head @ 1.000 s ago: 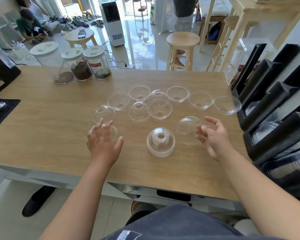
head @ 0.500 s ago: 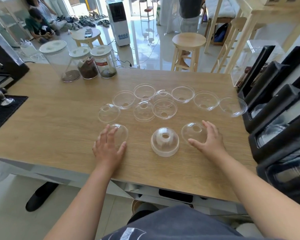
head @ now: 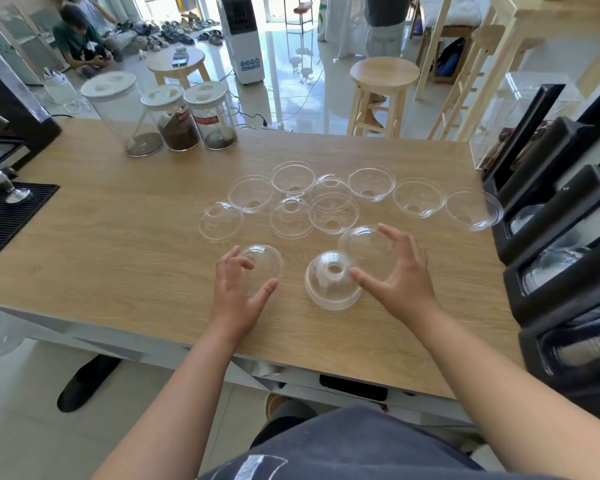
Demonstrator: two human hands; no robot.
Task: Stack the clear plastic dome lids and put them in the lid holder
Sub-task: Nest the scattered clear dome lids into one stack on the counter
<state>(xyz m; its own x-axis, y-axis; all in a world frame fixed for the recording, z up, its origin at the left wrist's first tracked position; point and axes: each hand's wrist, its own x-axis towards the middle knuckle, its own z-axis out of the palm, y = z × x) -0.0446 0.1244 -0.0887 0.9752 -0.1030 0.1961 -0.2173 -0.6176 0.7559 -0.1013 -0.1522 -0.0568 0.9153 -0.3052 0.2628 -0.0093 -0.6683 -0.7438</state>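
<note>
Since lying flat, both hands (head: pixel 238 289) (head: pixel 400 271) grip lids (head: pixel 368 251) | apparently lifted

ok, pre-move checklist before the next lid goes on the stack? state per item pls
1. Right hand has a grip on its dome lid: ok, thumb and fingers wrap it and it is tilted over the stack's far right edge.
2. Left hand has a grip on the other lid: ok, fingers curl around it.
3. Stack sits dome-up, hole on top: ok.
4. Held lids face the same way as the stack: ok, both dome-up.
5. Loose lids behind all dome-up: not ok, several lie rim-up like bowls.
6. Free slot in the lid holder: cannot tell, the visible slots show lids.
</note>
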